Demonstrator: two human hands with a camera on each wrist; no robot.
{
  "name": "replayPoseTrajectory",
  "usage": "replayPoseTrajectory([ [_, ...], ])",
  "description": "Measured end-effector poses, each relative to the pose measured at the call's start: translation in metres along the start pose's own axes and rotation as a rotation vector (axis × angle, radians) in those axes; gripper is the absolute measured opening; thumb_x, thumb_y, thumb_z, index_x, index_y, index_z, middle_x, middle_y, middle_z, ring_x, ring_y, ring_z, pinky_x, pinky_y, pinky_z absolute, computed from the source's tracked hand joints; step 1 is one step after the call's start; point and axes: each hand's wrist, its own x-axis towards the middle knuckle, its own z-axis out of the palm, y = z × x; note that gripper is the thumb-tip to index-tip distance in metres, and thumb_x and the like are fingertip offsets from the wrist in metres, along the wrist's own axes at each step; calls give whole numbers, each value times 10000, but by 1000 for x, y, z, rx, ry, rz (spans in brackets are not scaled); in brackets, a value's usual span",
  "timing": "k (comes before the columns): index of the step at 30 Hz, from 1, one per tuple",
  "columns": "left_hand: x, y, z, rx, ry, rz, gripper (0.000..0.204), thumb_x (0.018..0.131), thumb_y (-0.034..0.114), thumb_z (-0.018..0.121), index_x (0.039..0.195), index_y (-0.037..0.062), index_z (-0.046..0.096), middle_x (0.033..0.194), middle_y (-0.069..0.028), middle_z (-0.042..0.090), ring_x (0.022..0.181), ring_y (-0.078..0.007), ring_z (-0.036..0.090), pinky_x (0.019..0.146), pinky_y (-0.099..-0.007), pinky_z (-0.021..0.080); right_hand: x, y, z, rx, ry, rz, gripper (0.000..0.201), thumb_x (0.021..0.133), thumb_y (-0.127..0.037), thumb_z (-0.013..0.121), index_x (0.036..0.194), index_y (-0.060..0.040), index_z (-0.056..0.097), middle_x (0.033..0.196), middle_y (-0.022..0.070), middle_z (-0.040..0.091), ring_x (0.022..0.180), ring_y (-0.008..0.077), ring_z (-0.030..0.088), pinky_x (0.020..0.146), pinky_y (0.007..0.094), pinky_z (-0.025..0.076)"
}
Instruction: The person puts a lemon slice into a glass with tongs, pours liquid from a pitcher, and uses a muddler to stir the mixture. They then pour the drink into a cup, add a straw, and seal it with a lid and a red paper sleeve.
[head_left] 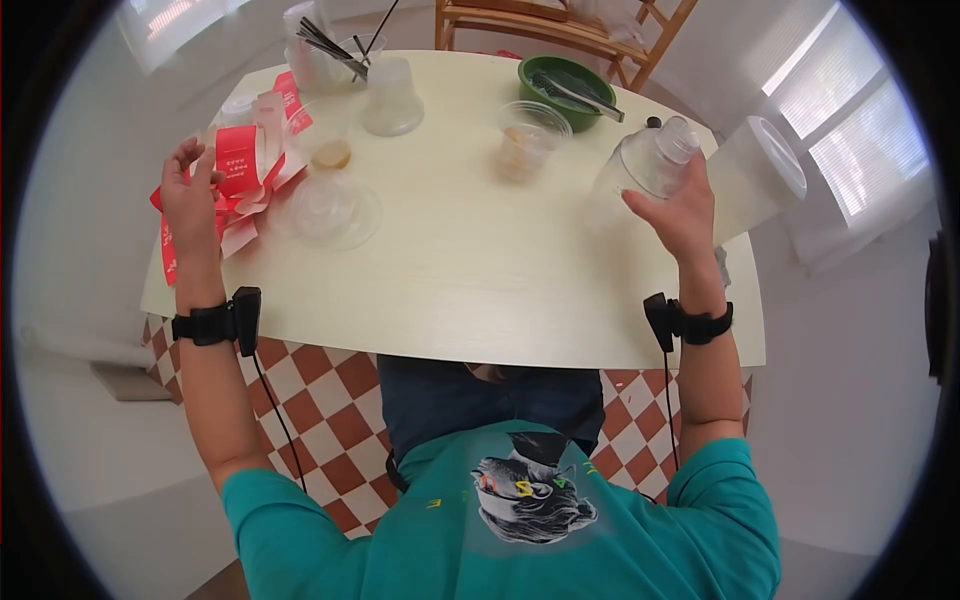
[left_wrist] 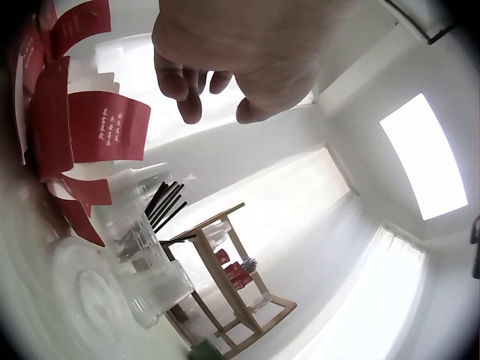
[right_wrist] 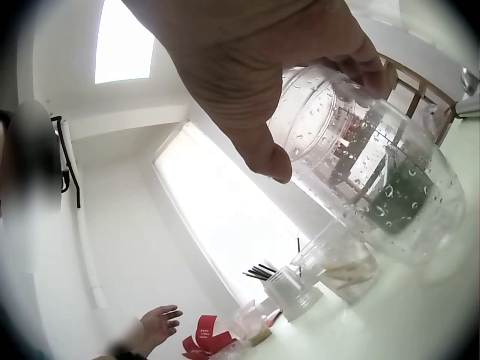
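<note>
My right hand [head_left: 680, 210] is at a clear rounded jar [head_left: 640, 165] on the right side of the table; in the right wrist view the hand [right_wrist: 262, 82] curls round the neck of the jar [right_wrist: 375, 172], which is dotted with water drops. On the left, my left hand [head_left: 192, 200] is raised beside the red printed cartons [head_left: 238, 165], fingers loosely bent and holding nothing. The left wrist view shows that hand [left_wrist: 240, 60] above and to the right of the red cartons [left_wrist: 109, 127].
A green bowl [head_left: 570, 92] with tongs, a clear cup [head_left: 530, 140], an upturned cup [head_left: 392, 98], black straws [head_left: 330, 48] and clear lids [head_left: 325, 210] stand on the table [head_left: 430, 300]. A tall clear container [head_left: 755, 175] is right of the jar; a wooden chair [head_left: 540, 22] is behind.
</note>
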Motion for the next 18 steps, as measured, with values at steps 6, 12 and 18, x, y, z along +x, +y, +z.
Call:
replayPoseTrajectory([
  [6, -1, -15, 8, -87, -37, 16, 284, 903, 135, 598, 1151, 3, 552, 1064, -36, 582, 719, -60, 558, 568, -186, 428, 8, -77, 12, 363, -196, -223, 805, 597, -209, 840, 1269, -3, 447, 1155, 119, 591, 1090, 229, 573, 946, 335, 452],
  [12, -36, 5, 10, -194, -78, 16, 261, 897, 127, 603, 1126, 5, 576, 1043, -35, 590, 713, -55, 566, 567, -190, 420, 92, -136, 87, 266, -193, -347, 623, 672, -200, 792, 1205, -17, 528, 1134, 136, 600, 1076, 262, 573, 944, 344, 447],
  [18, -73, 14, 16, -286, -286, 37, 258, 885, 87, 599, 1129, 4, 581, 1001, -25, 613, 765, -56, 561, 651, -192, 393, 165, -104, 169, -52, -235, -277, 808, 558, -268, 878, 1222, -15, 495, 1162, 132, 601, 1084, 253, 582, 954, 341, 439],
])
